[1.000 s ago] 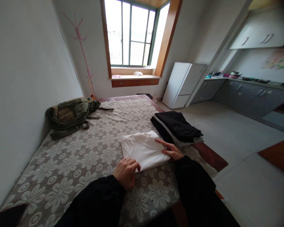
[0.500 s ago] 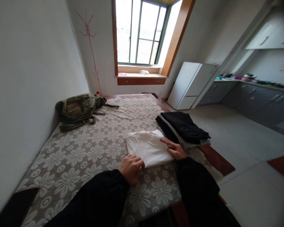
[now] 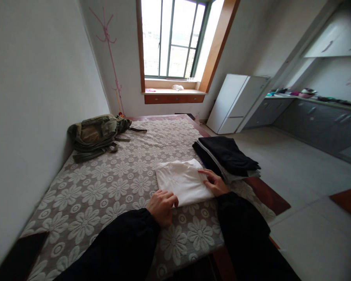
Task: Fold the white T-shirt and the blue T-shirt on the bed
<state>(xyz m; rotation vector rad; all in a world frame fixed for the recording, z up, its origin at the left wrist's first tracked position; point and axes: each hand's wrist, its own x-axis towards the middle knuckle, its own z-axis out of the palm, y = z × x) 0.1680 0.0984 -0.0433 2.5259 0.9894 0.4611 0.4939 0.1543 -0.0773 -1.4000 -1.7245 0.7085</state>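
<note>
A folded white garment point(image 3: 181, 183) lies on the flower-patterned cover point(image 3: 105, 195) in front of me. My left hand point(image 3: 163, 206) is at its near left corner, with fingers curled over the edge and closed on the fabric. At the garment's right edge, my right hand point(image 3: 215, 182) rests with its fingers stretched out and apart, touching the cloth. Just beyond that hand is a stack of folded dark and grey clothes point(image 3: 228, 156).
An olive backpack point(image 3: 98, 136) lies against the left wall, its straps trailing on the cover. A pink coat stand point(image 3: 111, 58) is in the far corner. Past the right edge are tiled floor, a white fridge point(image 3: 234, 101) and grey kitchen cabinets point(image 3: 318, 121).
The view has shifted very slightly. Both hands stay at the white garment in nearly the same places; the right fingers have drawn in a little.
</note>
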